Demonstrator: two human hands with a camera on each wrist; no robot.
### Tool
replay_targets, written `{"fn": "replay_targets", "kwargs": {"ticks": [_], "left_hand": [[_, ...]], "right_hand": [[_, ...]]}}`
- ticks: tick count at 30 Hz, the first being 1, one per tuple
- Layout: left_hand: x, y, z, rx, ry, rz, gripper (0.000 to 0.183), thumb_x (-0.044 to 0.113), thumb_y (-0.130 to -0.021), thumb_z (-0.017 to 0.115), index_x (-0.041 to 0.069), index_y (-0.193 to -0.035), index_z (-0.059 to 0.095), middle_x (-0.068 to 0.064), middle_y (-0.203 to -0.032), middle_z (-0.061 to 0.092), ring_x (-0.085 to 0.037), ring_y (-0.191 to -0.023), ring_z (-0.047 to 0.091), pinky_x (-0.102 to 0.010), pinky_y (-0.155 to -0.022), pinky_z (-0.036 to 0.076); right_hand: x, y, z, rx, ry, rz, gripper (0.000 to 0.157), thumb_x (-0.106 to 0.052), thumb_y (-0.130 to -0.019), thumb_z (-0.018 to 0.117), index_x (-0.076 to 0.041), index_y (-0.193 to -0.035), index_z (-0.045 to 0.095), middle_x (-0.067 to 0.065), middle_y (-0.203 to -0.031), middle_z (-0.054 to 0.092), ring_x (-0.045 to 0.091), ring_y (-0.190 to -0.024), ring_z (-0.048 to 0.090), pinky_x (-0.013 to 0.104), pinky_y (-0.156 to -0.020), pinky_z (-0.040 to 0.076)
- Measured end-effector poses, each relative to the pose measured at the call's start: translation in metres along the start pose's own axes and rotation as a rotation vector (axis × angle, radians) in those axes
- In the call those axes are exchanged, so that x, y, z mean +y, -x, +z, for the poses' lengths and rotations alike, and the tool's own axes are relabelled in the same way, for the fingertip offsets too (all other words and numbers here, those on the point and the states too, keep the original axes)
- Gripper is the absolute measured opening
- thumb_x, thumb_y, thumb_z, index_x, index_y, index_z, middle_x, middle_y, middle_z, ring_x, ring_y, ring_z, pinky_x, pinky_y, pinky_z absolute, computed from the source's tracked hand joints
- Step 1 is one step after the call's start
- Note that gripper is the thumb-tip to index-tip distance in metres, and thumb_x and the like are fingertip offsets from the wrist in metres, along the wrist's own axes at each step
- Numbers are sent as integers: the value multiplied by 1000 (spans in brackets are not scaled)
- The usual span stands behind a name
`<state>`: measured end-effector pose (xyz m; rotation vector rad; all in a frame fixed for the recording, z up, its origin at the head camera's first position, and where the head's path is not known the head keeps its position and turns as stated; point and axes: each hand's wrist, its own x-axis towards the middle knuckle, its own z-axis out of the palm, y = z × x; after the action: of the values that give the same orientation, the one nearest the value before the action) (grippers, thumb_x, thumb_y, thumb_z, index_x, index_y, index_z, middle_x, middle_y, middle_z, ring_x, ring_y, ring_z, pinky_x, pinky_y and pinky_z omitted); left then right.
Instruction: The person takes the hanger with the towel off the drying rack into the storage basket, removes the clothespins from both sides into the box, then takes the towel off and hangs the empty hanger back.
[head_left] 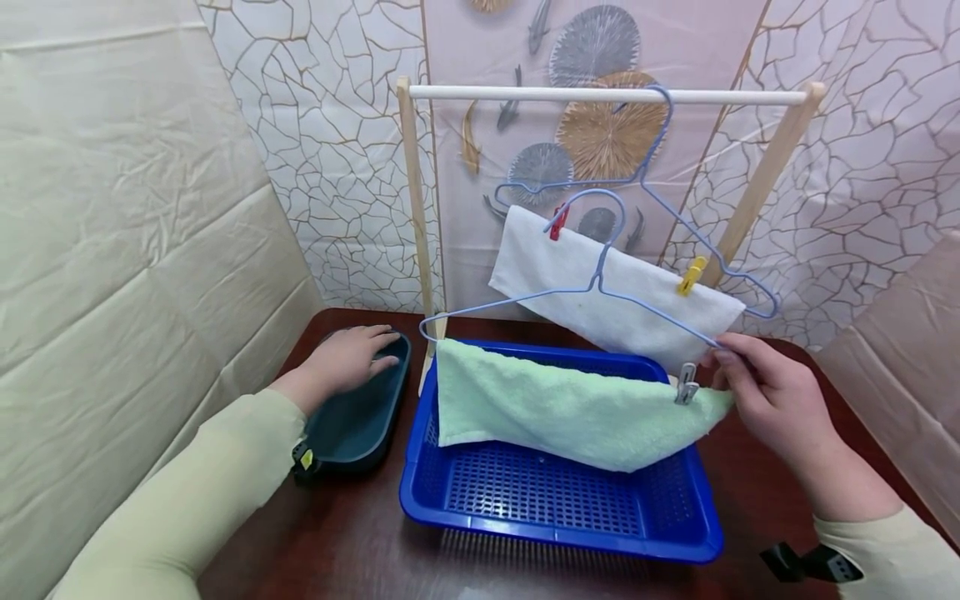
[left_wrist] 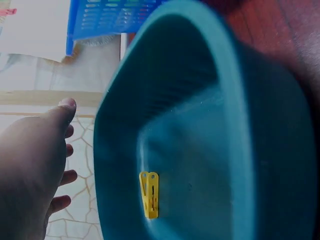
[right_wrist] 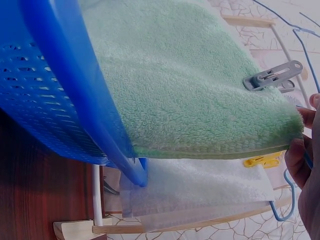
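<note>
My right hand (head_left: 780, 396) pinches the right end of a blue wire hanger (head_left: 517, 298) along with a corner of the light green towel (head_left: 555, 408). A grey clothespin (head_left: 686, 385) clips the towel near that end; in the right wrist view the clothespin (right_wrist: 272, 76) sits on its upper edge. The towel hangs over a blue plastic basket (head_left: 562, 533). Over the dark teal basin (head_left: 352, 450) on the left hovers my left hand (head_left: 341, 358), fingers extended and holding nothing. One yellow clothespin (left_wrist: 150, 195) lies inside the basin.
Behind the basket stands a wooden rack with a white rail (head_left: 510, 93). From it hangs another blue hanger (head_left: 678, 218) with a white towel (head_left: 622, 292), held by a red clothespin (head_left: 556, 223) and a yellow clothespin (head_left: 692, 276). Everything stands on a dark red wood table (head_left: 300, 550).
</note>
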<state>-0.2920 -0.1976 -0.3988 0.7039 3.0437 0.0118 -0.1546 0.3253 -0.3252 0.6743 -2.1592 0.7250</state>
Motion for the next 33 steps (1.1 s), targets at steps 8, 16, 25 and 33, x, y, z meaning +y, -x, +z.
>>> {"fn": "replay_targets", "kwargs": {"ticks": [8,16,25,33], "left_hand": [[2,26,-4,56,28,5,62,52,-102,46,19,-154,38,-12,-158,34,-36,-144,31,-57,-115,23],[6,51,0,64,69,9,60,50,-102,47,22,-154,38,-11,-158,34,-35,-145,29,-59,-114,24],[21,71,2,121,72,45,59,47,-102,49,24,-154,37,-9,-159,33,-33,-145,30,-57,-115,24],[33,82,0,167,52,84,59,48,-102,49,25,-154,37,-7,-159,32,-32,-145,29,-56,-115,25]], "right_hand": [[-1,1,-1,-2,-1,-3,17,10,-91,62,1,-105,67,1,-82,64,-5,-70,54,10,-63,43],[0,2,0,-3,11,-3,19,11,-90,62,1,-105,67,1,-82,64,-4,-69,53,11,-61,43],[-2,2,0,-11,19,19,24,16,-86,64,2,-105,67,4,-81,63,-5,-69,52,12,-58,42],[-2,2,1,-19,23,9,22,15,-87,63,2,-105,66,0,-81,63,-4,-69,51,12,-58,42]]}}
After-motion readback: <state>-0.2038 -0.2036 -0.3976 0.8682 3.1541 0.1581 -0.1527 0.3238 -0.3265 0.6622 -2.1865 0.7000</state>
